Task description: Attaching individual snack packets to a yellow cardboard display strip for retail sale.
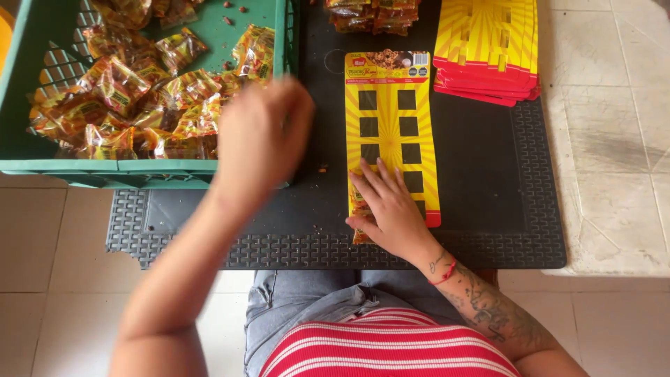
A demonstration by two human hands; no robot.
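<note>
Tiled floor, pale, with a black ribbed mat (488, 230) laid on it as the work surface; person sits at its near edge, striped red top and grey jeans in frame

Head view, the only one:
- Yellow card (391, 132) lies flat mid-mat, long axis pointing away from the person, two columns of square cut-outs showing black mat through them, red strip at the near end
- Right hand (391, 209) lies flat on the near end of the card, fingers spread and straight, palm down, pressing rather than gripping. A small packet (360, 209) sits under the fingers at the card's left edge, partly hidden, thumb touching it
- Left hand (262, 136) is raised over the mat just beside the crate's right wall, motion-blurred, fingers loosely curled; can't tell if it holds anything
- Green crate (105, 167) at far left, partly on the mat, holds a heap of yellow-red packets (139, 98)
- Stack of cards (488, 49) at the mat's far right corner, well apart from both hands
- Small pile of sachets (373, 14) at the far edge, between crate and stack
</note>
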